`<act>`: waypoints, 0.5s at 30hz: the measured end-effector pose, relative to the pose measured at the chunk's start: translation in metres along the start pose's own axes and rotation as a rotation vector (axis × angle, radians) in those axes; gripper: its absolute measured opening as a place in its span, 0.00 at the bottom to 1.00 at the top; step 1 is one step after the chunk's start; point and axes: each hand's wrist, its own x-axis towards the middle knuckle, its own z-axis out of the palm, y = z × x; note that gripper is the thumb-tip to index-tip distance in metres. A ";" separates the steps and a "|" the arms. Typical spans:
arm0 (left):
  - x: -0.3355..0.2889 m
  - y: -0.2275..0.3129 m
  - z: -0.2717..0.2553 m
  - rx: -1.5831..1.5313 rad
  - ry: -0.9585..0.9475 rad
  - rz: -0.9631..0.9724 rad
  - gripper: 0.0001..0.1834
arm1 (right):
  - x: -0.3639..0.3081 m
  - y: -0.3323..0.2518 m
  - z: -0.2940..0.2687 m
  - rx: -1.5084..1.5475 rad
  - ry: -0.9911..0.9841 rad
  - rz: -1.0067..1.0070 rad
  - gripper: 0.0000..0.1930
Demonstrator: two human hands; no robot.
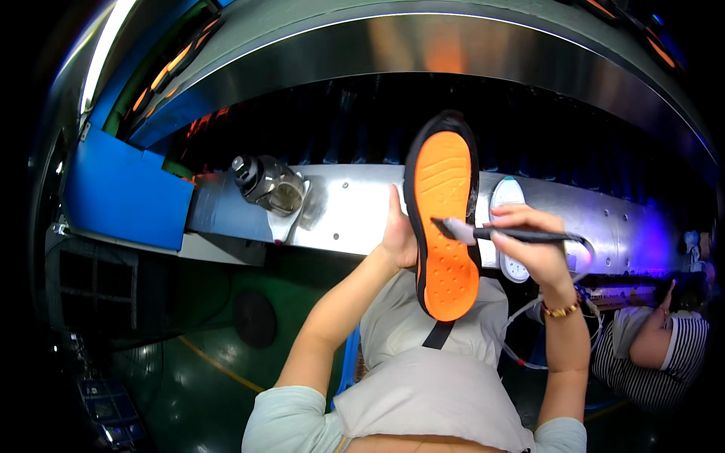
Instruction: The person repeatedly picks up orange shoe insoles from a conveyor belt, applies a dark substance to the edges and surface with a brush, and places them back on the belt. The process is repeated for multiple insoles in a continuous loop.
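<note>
An orange and black shoe sole point(450, 279) is held up in front of me, its orange face toward me and one end pointing away. My left hand point(400, 232) grips its left edge, thumb up along the side. In my right hand point(538, 245) is a black-handled brush point(498, 234) with a thin tube running from its back end. The brush's dark tip touches the middle of the orange face. A white sole-shaped piece point(509, 198) lies on the metal ledge behind my right hand.
A dark-capped clear bottle point(272, 185) stands on a white piece at the left of the metal ledge point(340, 204). Beyond runs a curved steel-edged machine point(483, 49), with a blue housing point(124, 189) at left. Another person point(653, 340) sits at far right.
</note>
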 end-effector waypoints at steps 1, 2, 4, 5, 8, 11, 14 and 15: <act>0.003 -0.005 -0.002 0.005 0.056 -0.031 0.44 | 0.004 0.016 -0.001 0.102 0.031 0.082 0.07; 0.006 -0.008 -0.002 0.012 0.110 -0.059 0.45 | 0.008 0.026 0.000 0.126 0.066 0.109 0.07; 0.007 -0.015 0.001 0.014 0.162 -0.064 0.46 | 0.016 0.033 0.000 0.113 0.135 0.150 0.07; 0.006 -0.018 0.007 0.008 0.160 -0.041 0.46 | 0.022 0.037 0.000 0.118 0.183 0.137 0.07; 0.012 -0.029 0.016 0.030 0.233 0.025 0.45 | 0.040 0.037 0.004 0.096 0.305 0.084 0.07; 0.014 -0.034 0.027 0.034 0.302 0.116 0.42 | 0.039 0.030 0.024 -0.054 0.233 -0.053 0.07; 0.005 -0.014 0.009 0.080 0.200 0.146 0.42 | 0.012 0.016 0.049 -0.507 0.170 -0.387 0.06; 0.007 -0.013 0.026 0.089 0.395 0.229 0.41 | -0.002 0.012 0.049 -0.517 0.089 -0.349 0.06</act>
